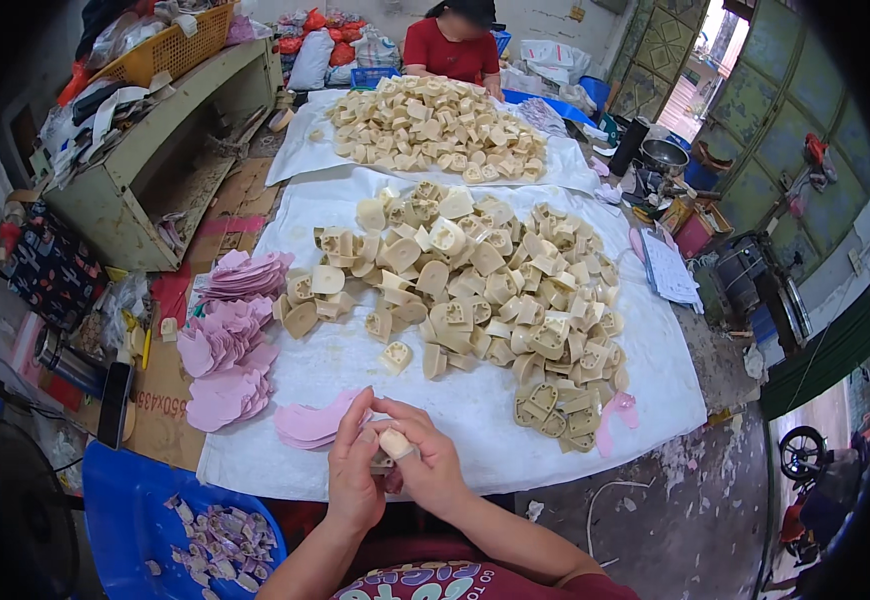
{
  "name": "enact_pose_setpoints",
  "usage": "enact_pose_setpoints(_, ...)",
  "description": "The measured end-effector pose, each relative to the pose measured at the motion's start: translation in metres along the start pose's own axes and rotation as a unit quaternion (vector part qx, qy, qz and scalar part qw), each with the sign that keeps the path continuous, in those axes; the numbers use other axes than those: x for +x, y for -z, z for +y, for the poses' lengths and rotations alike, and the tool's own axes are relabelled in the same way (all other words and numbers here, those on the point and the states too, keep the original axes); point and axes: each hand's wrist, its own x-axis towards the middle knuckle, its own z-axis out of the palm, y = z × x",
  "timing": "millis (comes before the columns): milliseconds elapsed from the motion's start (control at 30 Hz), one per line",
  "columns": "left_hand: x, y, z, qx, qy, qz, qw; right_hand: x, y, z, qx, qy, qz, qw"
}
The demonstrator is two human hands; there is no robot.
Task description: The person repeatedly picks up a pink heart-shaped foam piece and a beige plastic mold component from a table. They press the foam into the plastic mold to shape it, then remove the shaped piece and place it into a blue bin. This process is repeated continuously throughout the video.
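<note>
My left hand (353, 482) and my right hand (437, 468) meet at the near edge of the white-covered table. Both are closed around a small beige shoe heel (382, 461), mostly hidden by my fingers. A pale wrap (396, 444) seems to cover my right thumb. Just beyond my left hand lies a fanned stack of pink cut pieces (310, 422). Farther left are more pink stacks (227, 350). A large heap of beige heels (495, 275) spreads over the middle of the table, with one loose heel (395, 357) nearer me.
At lower left stands a blue tub (120, 520) containing several purple-and-beige pieces. A phone (115, 405) stands near it. Across the table, a person in red (452, 50) sits behind another heel heap (435, 125). A clipboard with papers (669, 268) lies at the right edge.
</note>
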Motion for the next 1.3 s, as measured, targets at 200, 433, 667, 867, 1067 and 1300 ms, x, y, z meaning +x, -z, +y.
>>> enact_pose_setpoints(200, 0.003, 0.005, 0.003, -0.007, 0.006, 0.000, 1.000, -0.008, 0.000, -0.008, 0.146, -0.131, -0.072, 0.978)
enact_pose_setpoints(433, 0.004, 0.009, -0.001, -0.029, 0.035, -0.017, 0.999, 0.004, 0.016, -0.017, 0.138, -0.192, -0.127, 0.963)
enact_pose_setpoints(667, -0.005, 0.020, 0.001, -0.051, 0.075, -0.157, 0.983, -0.001, 0.025, -0.020, -0.042, -0.036, -0.106, 0.993)
enact_pose_setpoints(867, -0.012, 0.016, 0.014, -0.165, 0.113, -0.195, 0.960, -0.004, 0.033, -0.036, 0.128, -0.077, -0.173, 0.974)
enact_pose_setpoints(1067, -0.011, 0.020, 0.004, -0.176, 0.094, -0.184, 0.963, -0.009, 0.026, -0.019, 0.257, -0.077, -0.162, 0.949)
enact_pose_setpoints(1300, -0.012, 0.022, 0.002, -0.122, 0.055, -0.171, 0.976, -0.007, 0.021, -0.025, 0.218, -0.098, -0.137, 0.961)
